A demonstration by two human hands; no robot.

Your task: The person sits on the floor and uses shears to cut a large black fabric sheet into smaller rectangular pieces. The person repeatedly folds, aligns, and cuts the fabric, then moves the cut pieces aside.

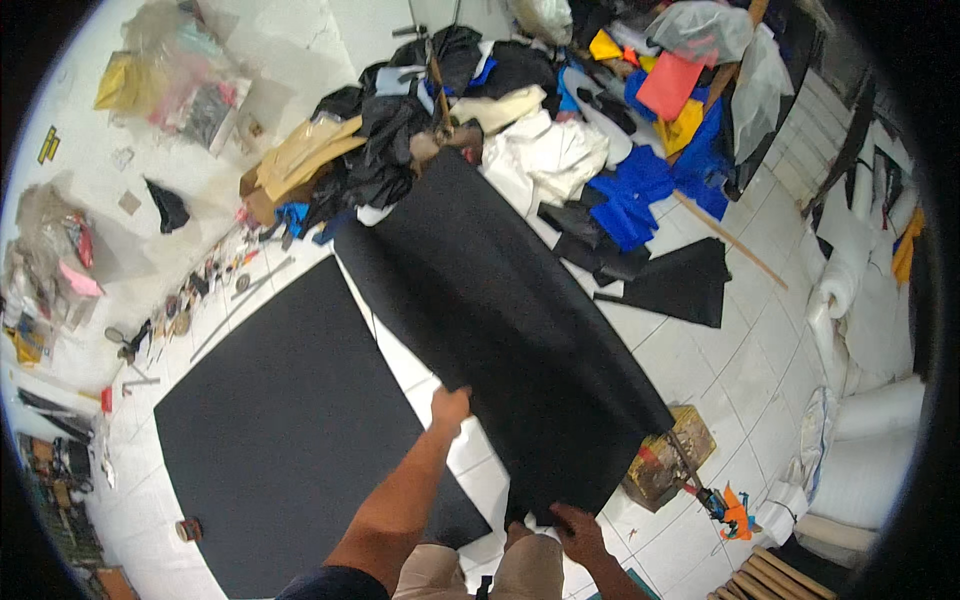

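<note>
A wide black sheet [510, 340] of smooth material stretches in front of me, its far right side curving up along what looks like a roll. My left hand [452, 408] is closed on its left edge, about midway along. My right hand [582, 535] grips the near edge close to my knees, with part of its fingers hidden. To the left, a second large black sheet [300, 430] lies flat on the white tiles. A small round brown object [188, 529] rests on its near left edge.
A metal rod [686, 460] sticks out beside a worn wooden box [690, 440] at right. White cloth [550, 155], blue scraps [640, 200] and black offcuts [680, 285] pile up beyond. Tools [180, 310] line the left wall. White rolls [880, 440] stand far right.
</note>
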